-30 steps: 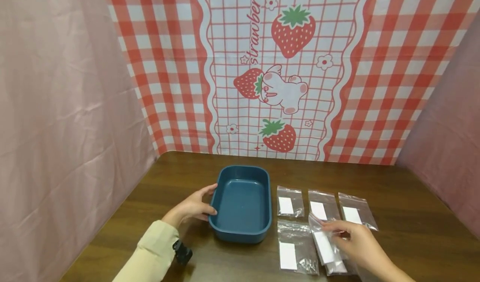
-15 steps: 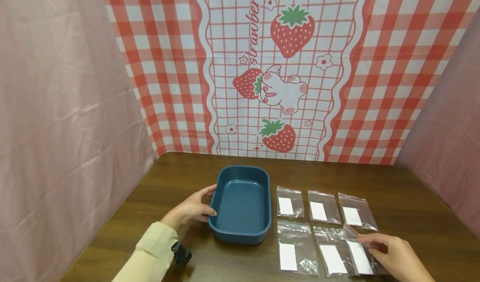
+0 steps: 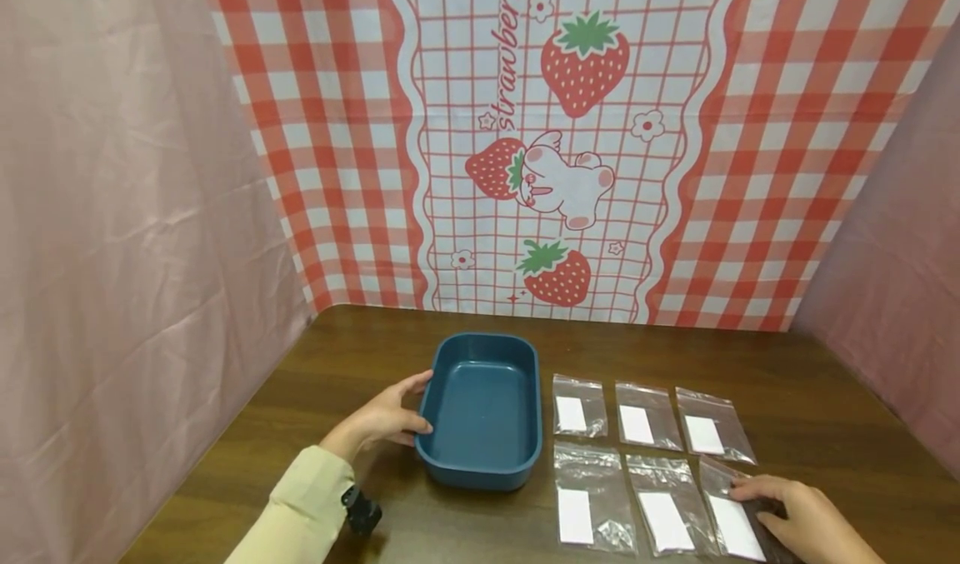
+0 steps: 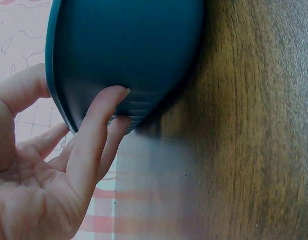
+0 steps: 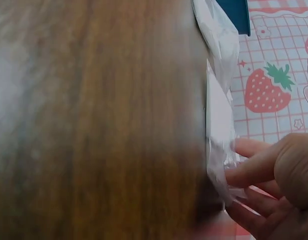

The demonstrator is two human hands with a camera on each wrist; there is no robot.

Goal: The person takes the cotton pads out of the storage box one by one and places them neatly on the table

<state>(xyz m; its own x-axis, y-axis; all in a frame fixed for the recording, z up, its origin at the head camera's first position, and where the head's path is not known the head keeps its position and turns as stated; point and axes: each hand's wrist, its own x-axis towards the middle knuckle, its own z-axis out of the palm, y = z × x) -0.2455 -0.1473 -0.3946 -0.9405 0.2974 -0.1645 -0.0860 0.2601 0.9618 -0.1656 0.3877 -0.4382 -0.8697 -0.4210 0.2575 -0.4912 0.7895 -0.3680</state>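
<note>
In the head view, my left hand (image 3: 386, 414) holds the left side of a blue rectangular tub (image 3: 483, 410), with digits at its rim and outer wall. The left wrist view shows the fingers against the tub's wall (image 4: 129, 45). At the lower right, my right hand (image 3: 806, 514) holds the right edge of a clear zip bag (image 3: 735, 522) with a white card inside. This bag lies at the right end of the front row. In the right wrist view the fingertips lie on its plastic (image 5: 221, 130).
Beside it in the front row lie two similar bags, one in the middle (image 3: 663, 518) and one nearer the tub (image 3: 576, 514). Behind are three more: left (image 3: 572, 414), middle (image 3: 636, 422) and right (image 3: 703, 432). A checked strawberry cloth (image 3: 555, 172) hangs behind the wooden table (image 3: 360, 331).
My right hand has carried the zip bag rightward from over the middle front bag and lowered it onto the table at the row's right end. The left hand and tub have stayed put.
</note>
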